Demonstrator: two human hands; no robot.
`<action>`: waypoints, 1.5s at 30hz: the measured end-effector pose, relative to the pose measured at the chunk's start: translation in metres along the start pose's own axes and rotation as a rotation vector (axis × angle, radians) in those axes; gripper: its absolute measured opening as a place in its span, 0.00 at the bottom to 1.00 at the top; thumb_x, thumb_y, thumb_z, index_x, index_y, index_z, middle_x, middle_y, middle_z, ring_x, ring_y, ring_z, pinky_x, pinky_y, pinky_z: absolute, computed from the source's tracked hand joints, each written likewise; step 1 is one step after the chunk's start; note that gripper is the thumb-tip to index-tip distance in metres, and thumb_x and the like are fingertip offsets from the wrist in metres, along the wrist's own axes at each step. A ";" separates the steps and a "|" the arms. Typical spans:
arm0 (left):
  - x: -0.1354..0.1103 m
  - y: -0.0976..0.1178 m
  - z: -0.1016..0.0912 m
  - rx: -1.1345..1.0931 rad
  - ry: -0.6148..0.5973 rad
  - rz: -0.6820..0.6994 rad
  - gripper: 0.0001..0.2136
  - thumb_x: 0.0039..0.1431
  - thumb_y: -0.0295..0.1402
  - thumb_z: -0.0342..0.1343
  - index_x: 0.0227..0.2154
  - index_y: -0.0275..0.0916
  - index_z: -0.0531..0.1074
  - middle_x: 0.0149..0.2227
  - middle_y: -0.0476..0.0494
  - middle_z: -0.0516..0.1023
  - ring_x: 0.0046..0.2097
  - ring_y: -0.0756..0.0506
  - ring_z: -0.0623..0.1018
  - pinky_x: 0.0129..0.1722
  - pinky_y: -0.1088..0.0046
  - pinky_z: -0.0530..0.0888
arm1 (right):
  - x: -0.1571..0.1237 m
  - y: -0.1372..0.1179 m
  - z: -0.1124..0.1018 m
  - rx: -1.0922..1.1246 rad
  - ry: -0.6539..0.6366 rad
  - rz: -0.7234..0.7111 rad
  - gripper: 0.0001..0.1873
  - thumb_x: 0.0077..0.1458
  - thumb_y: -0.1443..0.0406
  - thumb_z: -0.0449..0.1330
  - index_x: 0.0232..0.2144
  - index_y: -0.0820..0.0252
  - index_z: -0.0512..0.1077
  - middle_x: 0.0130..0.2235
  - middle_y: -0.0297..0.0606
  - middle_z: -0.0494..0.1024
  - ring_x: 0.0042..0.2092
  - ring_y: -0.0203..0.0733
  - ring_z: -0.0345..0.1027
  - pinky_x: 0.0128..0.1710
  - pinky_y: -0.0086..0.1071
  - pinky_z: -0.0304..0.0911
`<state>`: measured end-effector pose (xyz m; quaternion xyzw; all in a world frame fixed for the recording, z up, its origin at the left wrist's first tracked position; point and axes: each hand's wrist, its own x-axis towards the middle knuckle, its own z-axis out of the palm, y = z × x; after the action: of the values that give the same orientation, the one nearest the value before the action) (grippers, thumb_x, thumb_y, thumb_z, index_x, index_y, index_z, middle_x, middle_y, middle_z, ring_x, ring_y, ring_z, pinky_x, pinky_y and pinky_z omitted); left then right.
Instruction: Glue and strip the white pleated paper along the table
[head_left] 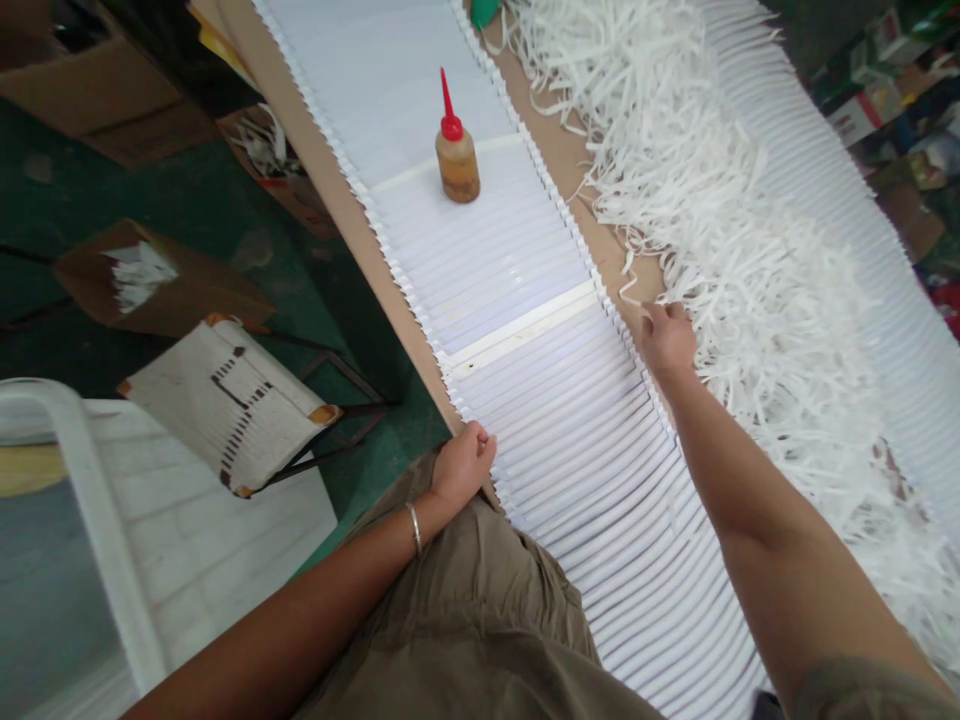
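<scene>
A long row of overlapping white slats point(517, 240) with notched edges runs along the table. My left hand point(465, 465) is closed at the near left edge of this row; whatever its curled fingers hold is hidden. Across the row, my right hand point(667, 340) is pinched shut beside the right edge. A thin curled white strip point(628, 285) runs into its fingertips. Right behind that hand lies a big heap of loose white strips point(750, 260). On top of the slats stands an upright bottle point(457, 168) of amber liquid with a red nozzle.
Brown table surface point(559, 140) shows between slats and heap. Another slatted row point(840, 180) lies beyond the heap. To the left are a white-topped stool point(232, 405), a carton with white scraps point(150, 280) and a white plastic chair point(97, 520). A green object point(484, 12) sits at the top.
</scene>
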<state>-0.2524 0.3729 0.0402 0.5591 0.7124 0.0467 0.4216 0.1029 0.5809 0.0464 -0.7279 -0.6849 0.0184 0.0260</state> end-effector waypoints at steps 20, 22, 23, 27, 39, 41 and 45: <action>-0.032 0.087 0.014 -0.461 -0.415 0.637 0.15 0.61 0.29 0.53 0.48 0.40 0.78 0.48 0.40 0.81 0.48 0.42 0.79 0.48 0.69 0.75 | -0.225 -0.069 -0.096 0.489 -0.801 -0.251 0.14 0.65 0.57 0.53 0.34 0.53 0.76 0.32 0.38 0.82 0.35 0.44 0.74 0.41 0.37 0.64; -0.032 0.081 0.011 -0.450 -0.495 0.568 0.10 0.61 0.31 0.54 0.38 0.37 0.80 0.34 0.43 0.81 0.36 0.44 0.79 0.38 0.71 0.74 | -0.230 -0.076 -0.106 0.530 -0.820 -0.217 0.16 0.65 0.55 0.52 0.33 0.54 0.75 0.29 0.36 0.79 0.30 0.41 0.71 0.34 0.34 0.61; -0.031 0.072 0.008 -0.449 -0.515 0.525 0.09 0.60 0.31 0.54 0.34 0.37 0.79 0.29 0.45 0.79 0.32 0.46 0.78 0.34 0.73 0.72 | -0.228 -0.075 -0.108 0.515 -0.801 -0.202 0.17 0.65 0.53 0.52 0.31 0.54 0.75 0.27 0.35 0.78 0.29 0.40 0.69 0.32 0.33 0.60; -0.026 0.019 -0.012 -0.493 -0.454 0.322 0.08 0.59 0.33 0.55 0.29 0.37 0.77 0.21 0.50 0.74 0.23 0.49 0.72 0.27 0.76 0.67 | -0.212 -0.052 -0.104 0.477 -0.769 -0.135 0.20 0.62 0.49 0.55 0.28 0.56 0.74 0.22 0.32 0.73 0.26 0.38 0.65 0.29 0.32 0.58; -0.017 -0.030 -0.013 -0.505 -0.243 0.054 0.09 0.60 0.33 0.54 0.25 0.37 0.71 0.17 0.53 0.68 0.19 0.51 0.68 0.25 0.76 0.63 | -0.147 -0.029 -0.053 0.426 -0.707 -0.059 0.18 0.56 0.50 0.58 0.29 0.56 0.78 0.25 0.35 0.80 0.30 0.41 0.74 0.34 0.33 0.64; -0.010 -0.027 -0.011 -0.499 -0.209 0.016 0.09 0.61 0.32 0.55 0.25 0.37 0.70 0.18 0.53 0.68 0.19 0.51 0.67 0.24 0.76 0.62 | -0.131 -0.015 -0.046 0.434 -0.680 -0.012 0.18 0.54 0.50 0.59 0.28 0.56 0.77 0.26 0.35 0.81 0.31 0.41 0.74 0.34 0.33 0.65; 0.002 -0.016 -0.004 -0.505 -0.161 -0.042 0.08 0.62 0.32 0.54 0.27 0.37 0.71 0.20 0.52 0.72 0.19 0.52 0.68 0.25 0.75 0.64 | -0.103 0.007 -0.034 0.484 -0.636 0.037 0.17 0.54 0.51 0.59 0.29 0.58 0.77 0.26 0.35 0.81 0.29 0.40 0.73 0.34 0.32 0.67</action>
<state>-0.2670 0.3709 0.0332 0.4232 0.6537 0.1697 0.6040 0.1054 0.4774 0.0786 -0.6710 -0.6214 0.4042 -0.0169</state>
